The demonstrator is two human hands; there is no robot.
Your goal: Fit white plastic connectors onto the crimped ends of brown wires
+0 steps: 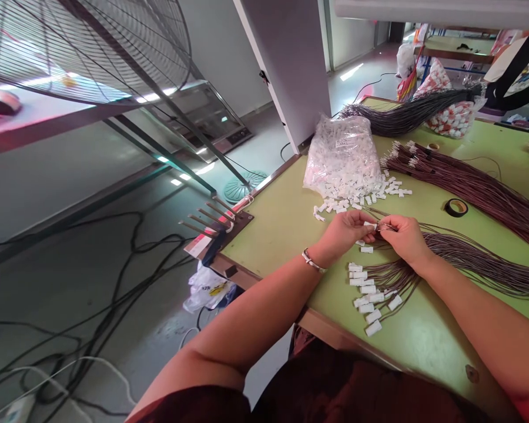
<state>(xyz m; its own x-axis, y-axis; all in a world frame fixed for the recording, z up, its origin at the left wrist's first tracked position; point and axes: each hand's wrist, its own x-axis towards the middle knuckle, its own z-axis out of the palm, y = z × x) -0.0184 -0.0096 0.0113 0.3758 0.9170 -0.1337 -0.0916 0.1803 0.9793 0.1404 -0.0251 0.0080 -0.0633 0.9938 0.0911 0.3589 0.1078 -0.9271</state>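
My left hand (346,232) pinches a small white plastic connector (371,225) above the green table (282,229). Right against it, my right hand (401,235) pinches the tips of thin brown wires (384,227) at the connector. A bundle of brown wires (480,261) trails from that hand to the right. Below the hands lie several wires fitted with white connectors (367,294). A loose connector (367,249) lies just under my left hand.
A clear bag of white connectors (341,153) spills a pile (357,197) onto the table behind the hands. More wire bundles (467,182) and a tape roll (456,207) lie to the right. A metal peg rack (211,220) sits at the table's left corner. Cables cover the floor.
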